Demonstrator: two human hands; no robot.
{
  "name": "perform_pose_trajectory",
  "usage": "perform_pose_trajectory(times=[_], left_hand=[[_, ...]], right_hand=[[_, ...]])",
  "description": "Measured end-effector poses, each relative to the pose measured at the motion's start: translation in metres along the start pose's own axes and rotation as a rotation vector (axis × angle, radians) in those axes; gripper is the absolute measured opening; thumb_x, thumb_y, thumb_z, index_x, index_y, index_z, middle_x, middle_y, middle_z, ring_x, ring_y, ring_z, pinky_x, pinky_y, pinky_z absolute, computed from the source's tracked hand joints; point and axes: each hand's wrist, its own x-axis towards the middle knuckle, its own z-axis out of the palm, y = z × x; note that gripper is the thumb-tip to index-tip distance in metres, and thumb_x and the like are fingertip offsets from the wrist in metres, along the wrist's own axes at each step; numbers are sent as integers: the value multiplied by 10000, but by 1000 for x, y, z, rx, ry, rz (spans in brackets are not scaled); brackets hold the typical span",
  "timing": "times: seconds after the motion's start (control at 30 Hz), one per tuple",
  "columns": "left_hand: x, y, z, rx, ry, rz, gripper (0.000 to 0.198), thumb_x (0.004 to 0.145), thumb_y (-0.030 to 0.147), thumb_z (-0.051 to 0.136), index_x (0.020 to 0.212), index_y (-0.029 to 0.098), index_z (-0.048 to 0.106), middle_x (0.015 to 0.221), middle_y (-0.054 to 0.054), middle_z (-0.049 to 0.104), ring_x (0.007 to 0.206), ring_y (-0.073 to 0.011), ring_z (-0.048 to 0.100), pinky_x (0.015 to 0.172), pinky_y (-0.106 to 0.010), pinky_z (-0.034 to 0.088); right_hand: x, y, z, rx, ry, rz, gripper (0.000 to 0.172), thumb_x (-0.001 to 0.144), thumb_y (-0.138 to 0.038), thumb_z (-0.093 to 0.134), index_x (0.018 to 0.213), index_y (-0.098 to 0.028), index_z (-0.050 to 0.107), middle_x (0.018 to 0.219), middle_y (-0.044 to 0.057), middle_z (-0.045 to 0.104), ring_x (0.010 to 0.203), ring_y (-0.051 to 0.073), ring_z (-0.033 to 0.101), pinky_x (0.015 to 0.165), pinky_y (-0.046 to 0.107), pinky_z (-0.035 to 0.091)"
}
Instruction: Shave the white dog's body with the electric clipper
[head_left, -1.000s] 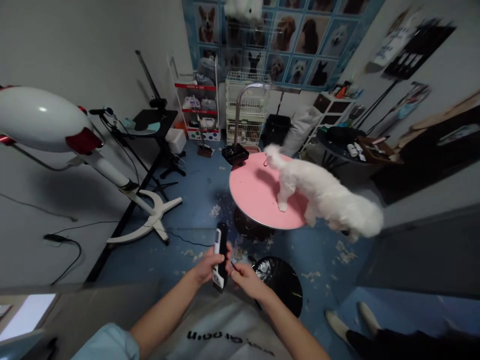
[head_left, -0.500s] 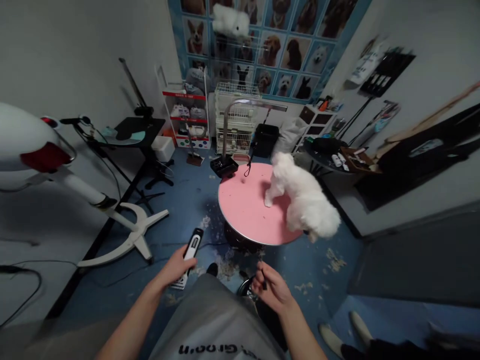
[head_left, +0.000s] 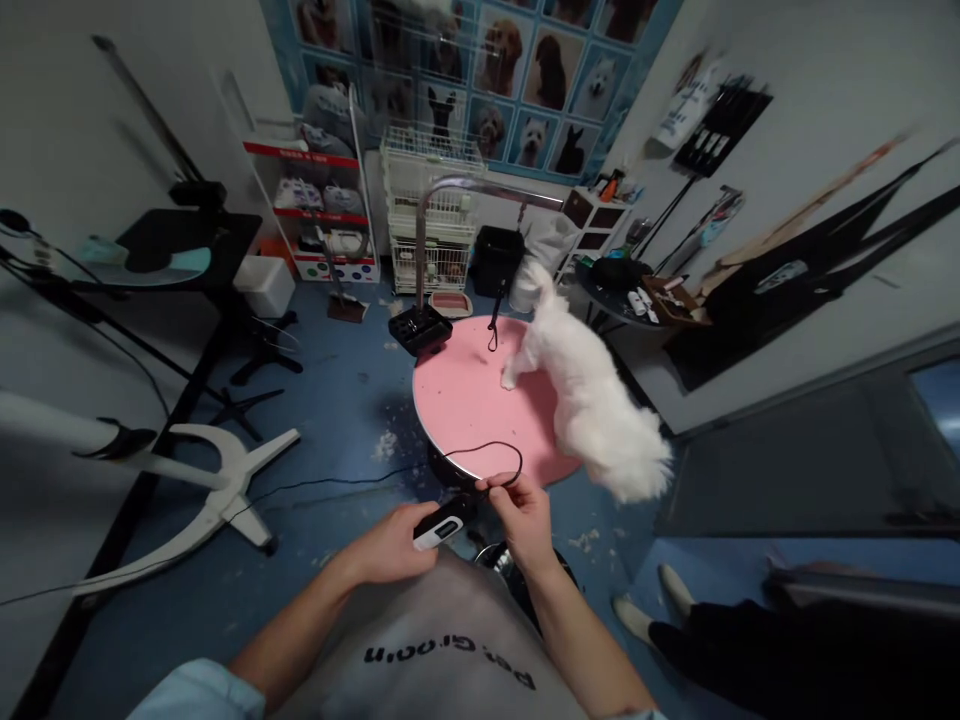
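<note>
My left hand (head_left: 390, 545) grips a black and white hair clipper (head_left: 444, 522), held level in front of my grey apron. My right hand (head_left: 521, 515) pinches a thin black cord (head_left: 491, 452) close to the clipper's end; the cord loops up over the rim of the round pink grooming table (head_left: 469, 400). A small white fluffy dog (head_left: 589, 395) stands on the table's right side, its rear hanging past the edge. A curved metal arm (head_left: 450, 195) with a hanging leash rises at the table's far side.
A white dryer stand (head_left: 202, 480) sprawls on the blue floor at left, with a cable running from it. A black stool (head_left: 525, 585) sits under my hands. Another person's legs and shoes (head_left: 675, 600) are at right. Shelves and wire cages line the back wall.
My hands came back together: the clipper went from upright to level, and my right hand now holds a looped black cord at it. The view shifted, and the dog turned toward the far side.
</note>
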Motion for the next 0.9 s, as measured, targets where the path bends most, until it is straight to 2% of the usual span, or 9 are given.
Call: perform_pose_trajectory(times=[0.13, 0.2, 0.4, 0.57, 0.77, 0.9], left_hand=[[9, -1, -15, 25, 1, 37, 128, 674, 171, 519, 800, 170, 542, 736, 41, 526, 713, -121, 471, 655, -244, 337], [12, -1, -23, 23, -36, 40, 112, 671, 179, 525, 783, 174, 522, 723, 47, 499, 699, -113, 442, 639, -244, 323], [22, -2, -46, -77, -235, -4, 181, 630, 220, 536, 803, 183, 496, 734, 49, 462, 694, -111, 407, 603, -238, 316], [33, -14, -54, -171, -411, -23, 242, 574, 253, 585, 785, 187, 486, 721, 41, 467, 680, -115, 404, 578, -230, 310], [40, -28, -59, -264, -473, -32, 236, 570, 249, 602, 784, 182, 530, 708, 29, 532, 661, -124, 456, 554, -217, 359], [43, -30, -67, -230, -505, -22, 242, 556, 231, 611, 778, 180, 530, 717, 34, 534, 663, -116, 453, 556, -213, 353]], right_hand=[[10, -5, 4, -77, 31, -78, 227, 822, -436, 826, 863, -217, 779, 840, 70, 842, 729, 181, 756, 695, 287, 588], [15, -6, 6, -95, 19, -113, 223, 839, -438, 815, 873, -219, 785, 843, 73, 843, 742, 191, 772, 709, 299, 606], [24, -6, 11, -145, -24, -315, 154, 937, -378, 748, 878, -244, 794, 867, 68, 847, 823, 205, 816, 791, 316, 650], [31, -5, 13, -201, -109, -463, 154, 984, -328, 700, 889, -260, 800, 881, 72, 848, 829, 209, 821, 776, 316, 661], [35, -5, 17, -167, -100, -412, 155, 976, -360, 721, 880, -263, 795, 874, 68, 847, 842, 205, 820, 783, 306, 660], [33, -5, 18, -169, -109, -307, 189, 946, -407, 747, 846, -256, 798, 838, 64, 844, 790, 204, 813, 760, 312, 658]])
